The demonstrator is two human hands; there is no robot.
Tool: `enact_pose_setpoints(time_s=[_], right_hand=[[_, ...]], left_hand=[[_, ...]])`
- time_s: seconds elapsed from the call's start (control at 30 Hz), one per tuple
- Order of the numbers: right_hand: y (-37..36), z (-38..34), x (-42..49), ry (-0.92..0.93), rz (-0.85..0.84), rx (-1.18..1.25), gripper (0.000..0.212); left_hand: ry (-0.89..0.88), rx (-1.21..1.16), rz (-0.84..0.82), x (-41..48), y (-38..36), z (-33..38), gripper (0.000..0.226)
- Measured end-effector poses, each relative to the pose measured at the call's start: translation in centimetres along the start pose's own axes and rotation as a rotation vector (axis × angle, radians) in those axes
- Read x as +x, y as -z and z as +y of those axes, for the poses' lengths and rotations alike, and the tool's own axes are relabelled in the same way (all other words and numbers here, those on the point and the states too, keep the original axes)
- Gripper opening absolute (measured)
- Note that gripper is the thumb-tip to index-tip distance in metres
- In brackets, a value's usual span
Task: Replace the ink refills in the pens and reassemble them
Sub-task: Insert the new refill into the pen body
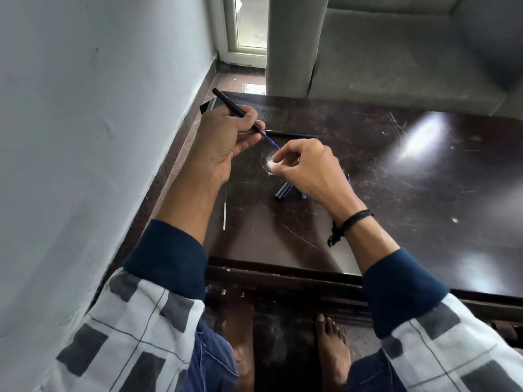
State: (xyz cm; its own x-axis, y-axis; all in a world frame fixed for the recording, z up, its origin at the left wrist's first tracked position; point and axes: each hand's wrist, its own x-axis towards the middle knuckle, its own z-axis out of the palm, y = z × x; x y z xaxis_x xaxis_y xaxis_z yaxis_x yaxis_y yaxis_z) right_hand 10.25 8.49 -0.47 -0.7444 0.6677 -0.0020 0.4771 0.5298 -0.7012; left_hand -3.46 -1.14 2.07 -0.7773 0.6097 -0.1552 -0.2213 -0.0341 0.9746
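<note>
1. A black pen barrel is gripped in the left hand, with the fingers curled tightly round it, above the far left corner of the dark table.
2. A blue refill is seen projecting from the barrel's lower end, over the same part of the table.
3. The refill's free tip is pinched between thumb and forefinger of the right hand; the other fingers are folded loosely inward.
4. A short dark tube and blue pen pieces are laid on the table, partly hidden under the right hand.
5. A thin pale tube is laid along the table's left edge.
6. A grey sofa is placed beyond the table's far edge.
</note>
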Motion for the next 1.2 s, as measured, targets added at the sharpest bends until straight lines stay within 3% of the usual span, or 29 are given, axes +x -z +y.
enact_pose_setpoints(time_s=[0.5, 1.2], right_hand=[[-0.5, 0.4, 0.2, -0.004, -0.214, -0.246, 0.017], [-1.1, 0.4, 0.1, 0.081, -0.273, -0.312, 0.029]], left_hand=[[-0.014, -0.007, -0.006, 0.0, 0.2, 0.2, 0.006], [-0.015, 0.008, -0.014, 0.0, 0.2, 0.0, 0.003]])
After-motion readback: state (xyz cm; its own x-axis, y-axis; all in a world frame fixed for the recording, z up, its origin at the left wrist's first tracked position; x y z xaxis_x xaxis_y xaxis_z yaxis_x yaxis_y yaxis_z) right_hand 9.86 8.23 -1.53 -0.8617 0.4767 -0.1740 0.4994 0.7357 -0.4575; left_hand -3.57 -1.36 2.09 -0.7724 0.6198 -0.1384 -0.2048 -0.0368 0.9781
